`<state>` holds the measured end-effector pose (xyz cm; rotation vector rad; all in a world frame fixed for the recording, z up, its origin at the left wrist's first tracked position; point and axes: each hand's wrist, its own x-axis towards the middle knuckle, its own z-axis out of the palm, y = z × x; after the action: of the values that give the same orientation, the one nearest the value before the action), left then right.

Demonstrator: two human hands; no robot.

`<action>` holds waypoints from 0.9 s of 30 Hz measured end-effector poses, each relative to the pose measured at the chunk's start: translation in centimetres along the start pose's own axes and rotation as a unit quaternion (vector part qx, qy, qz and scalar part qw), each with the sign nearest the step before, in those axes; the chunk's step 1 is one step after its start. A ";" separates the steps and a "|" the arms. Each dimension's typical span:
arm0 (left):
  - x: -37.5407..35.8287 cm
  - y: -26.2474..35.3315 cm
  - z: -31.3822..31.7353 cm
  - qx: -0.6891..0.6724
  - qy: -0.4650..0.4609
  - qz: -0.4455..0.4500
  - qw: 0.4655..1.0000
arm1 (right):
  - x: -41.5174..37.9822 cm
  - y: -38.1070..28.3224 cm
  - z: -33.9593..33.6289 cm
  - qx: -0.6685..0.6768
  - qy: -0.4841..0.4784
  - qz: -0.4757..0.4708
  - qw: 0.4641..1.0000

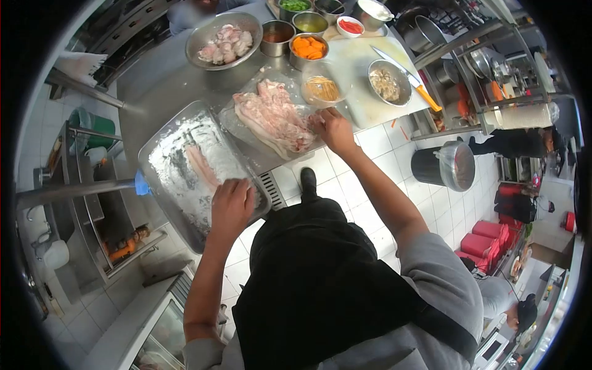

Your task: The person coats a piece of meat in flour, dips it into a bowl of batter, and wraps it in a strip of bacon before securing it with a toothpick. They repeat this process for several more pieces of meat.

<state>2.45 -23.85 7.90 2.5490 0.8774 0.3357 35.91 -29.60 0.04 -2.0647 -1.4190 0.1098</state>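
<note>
A shallow metal tray (165, 137) dusted with white powder lies at the left of the steel table, with a pale strip of raw meat (200, 165) in it. My left hand (233, 202) is over the tray's near side, its fingers curled at the strip's near end; the fingertips are partly hidden. A large, flat piece of raw meat with pale skin (271, 114) is spread on a clear plastic sheet (231, 123). My right hand (335, 129) is closed at its right edge, fingers pressed together. Just beyond that hand sits a clear tub of toothpicks (322, 88).
A bowl of raw meat pieces (225, 44) stands at the back, beside a container of orange slices (308, 48) and several other containers. On the white cutting board (370, 52) are a yellow-handled knife (425, 95) and a bowl of greyish mixture (390, 83). A lined bin (441, 166) stands right.
</note>
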 end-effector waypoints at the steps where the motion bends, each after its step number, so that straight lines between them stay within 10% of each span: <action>1: 1.3 0.8 0.3 -0.062 0.016 0.012 0.998 | -0.5 0.8 0.5 0.000 0.000 0.004 1.000; 8: 12.2 3.9 6.5 -0.236 0.023 0.007 0.971 | -0.2 2.3 0.8 0.003 0.011 0.020 1.000; 13: 17.1 3.4 10.9 -0.256 0.045 0.061 0.964 | -0.2 4.9 -0.4 0.355 -0.107 0.170 0.913; 19: 20.2 4.7 13.8 -0.161 -0.004 0.101 0.982 | 1.0 4.0 -3.8 0.407 -0.117 0.212 0.881; 27: 20.8 3.4 17.2 -0.147 0.047 0.081 0.985 | -0.2 4.3 0.2 0.074 0.018 -0.049 0.996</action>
<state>26.38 -18.47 -3.82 2.3476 0.6018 0.5932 39.22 -30.68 -2.49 -1.8657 -1.4421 0.1319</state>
